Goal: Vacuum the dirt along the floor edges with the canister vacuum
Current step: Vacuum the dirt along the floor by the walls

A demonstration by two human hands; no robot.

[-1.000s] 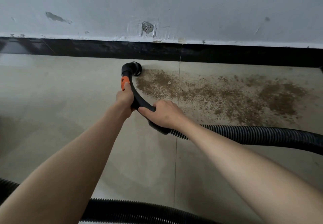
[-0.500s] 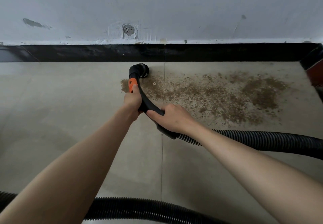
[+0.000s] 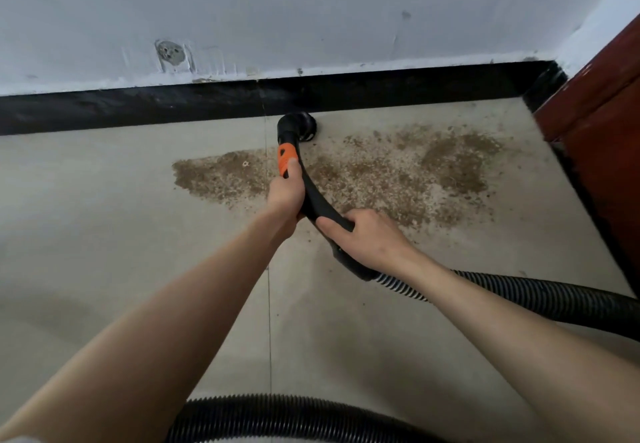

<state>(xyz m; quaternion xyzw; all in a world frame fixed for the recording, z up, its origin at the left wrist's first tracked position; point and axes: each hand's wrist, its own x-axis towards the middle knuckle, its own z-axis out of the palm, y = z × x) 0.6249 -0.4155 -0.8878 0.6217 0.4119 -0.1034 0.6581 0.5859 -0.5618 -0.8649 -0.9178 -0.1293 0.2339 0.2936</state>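
Both hands clamp the curved black vacuum handle [image 3: 317,200]: the left hand [image 3: 285,197] wraps it just below the orange band [image 3: 286,160], the right hand [image 3: 367,238] grips nearer, where the ribbed hose [image 3: 540,299] joins and trails off right. The handle's long axis runs near-to-far, its round nozzle [image 3: 298,126] pointing away at the black baseboard [image 3: 138,107], touching the floor [image 3: 104,235]. Brown dirt [image 3: 381,176] spreads left and right of it.

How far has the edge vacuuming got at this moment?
Done: little; the floor left of the dirt patch looks clean. In hand: left hand and right hand grip the wand, nozzle at the black baseboard. Left: most of the patch.
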